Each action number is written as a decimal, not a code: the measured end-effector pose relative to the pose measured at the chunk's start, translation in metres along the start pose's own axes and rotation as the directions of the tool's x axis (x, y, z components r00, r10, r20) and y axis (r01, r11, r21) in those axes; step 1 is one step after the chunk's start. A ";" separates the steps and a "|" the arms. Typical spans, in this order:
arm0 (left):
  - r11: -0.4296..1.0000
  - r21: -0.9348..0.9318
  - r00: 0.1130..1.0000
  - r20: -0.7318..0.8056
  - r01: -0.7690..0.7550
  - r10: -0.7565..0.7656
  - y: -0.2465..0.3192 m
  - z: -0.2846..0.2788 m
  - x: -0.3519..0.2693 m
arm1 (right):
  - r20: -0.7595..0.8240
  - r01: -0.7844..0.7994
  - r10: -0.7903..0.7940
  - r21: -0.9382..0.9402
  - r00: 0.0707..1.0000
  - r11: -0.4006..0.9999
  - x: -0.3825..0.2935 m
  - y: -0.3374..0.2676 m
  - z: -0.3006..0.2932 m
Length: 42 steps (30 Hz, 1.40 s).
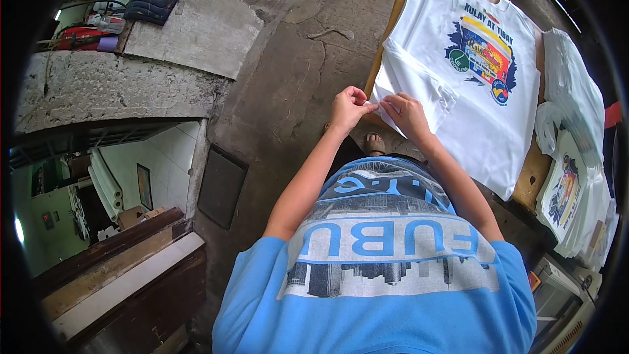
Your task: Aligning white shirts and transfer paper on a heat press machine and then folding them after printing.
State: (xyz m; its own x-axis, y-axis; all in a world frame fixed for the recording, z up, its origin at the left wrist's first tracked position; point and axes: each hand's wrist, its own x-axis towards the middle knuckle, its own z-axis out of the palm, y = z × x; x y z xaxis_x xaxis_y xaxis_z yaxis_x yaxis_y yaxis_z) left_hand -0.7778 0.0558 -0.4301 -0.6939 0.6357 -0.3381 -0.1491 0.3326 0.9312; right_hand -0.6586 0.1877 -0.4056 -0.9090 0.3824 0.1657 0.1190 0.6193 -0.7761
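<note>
A white T-shirt (pixel 491 142) with a colourful printed design (pixel 486 54) lies spread over a wooden table (pixel 533 177). Close to the table's near left corner, my left hand (pixel 350 108) pinches a small bit of white cloth between thumb and fingertips. My right hand (pixel 405 114) grips the same cloth just beside it, fingers bent. Between and under the hands, a bunched white fold (pixel 415 83), seemingly part of the shirt's sleeve side, rises off the table edge. The fingertips hide exactly what is pinched.
Stacked printed white shirts (pixel 565 191) and a folded white pile (pixel 572 78) sit along the table's right side. A dark mat (pixel 222 186) lies on the concrete floor (pixel 290 59). At left, a concrete ledge (pixel 123 88) borders an opening into a room with white rolls (pixel 105 182).
</note>
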 end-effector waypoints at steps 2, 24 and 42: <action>0.999 0.030 0.999 0.018 -0.027 0.027 -0.003 0.001 0.000 | 0.002 -0.043 0.043 0.027 0.999 0.999 0.001 -0.005 0.000; 0.994 0.099 0.999 0.011 -0.036 0.035 0.011 0.007 -0.013 | -0.105 -0.257 0.291 0.253 0.951 0.933 -0.011 -0.007 -0.003; 0.997 0.073 1.000 0.009 -0.016 0.016 0.005 0.007 -0.012 | -0.137 -0.303 0.346 0.265 0.928 0.916 -0.009 -0.008 -0.013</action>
State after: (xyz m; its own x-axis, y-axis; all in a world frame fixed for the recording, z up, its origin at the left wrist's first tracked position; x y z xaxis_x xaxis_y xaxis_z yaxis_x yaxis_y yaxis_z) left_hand -0.7653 0.0543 -0.4221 -0.6901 0.6468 -0.3247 -0.0862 0.3720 0.9242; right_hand -0.6463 0.1881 -0.3932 -0.7477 0.6633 -0.0316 0.2782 0.2697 -0.9219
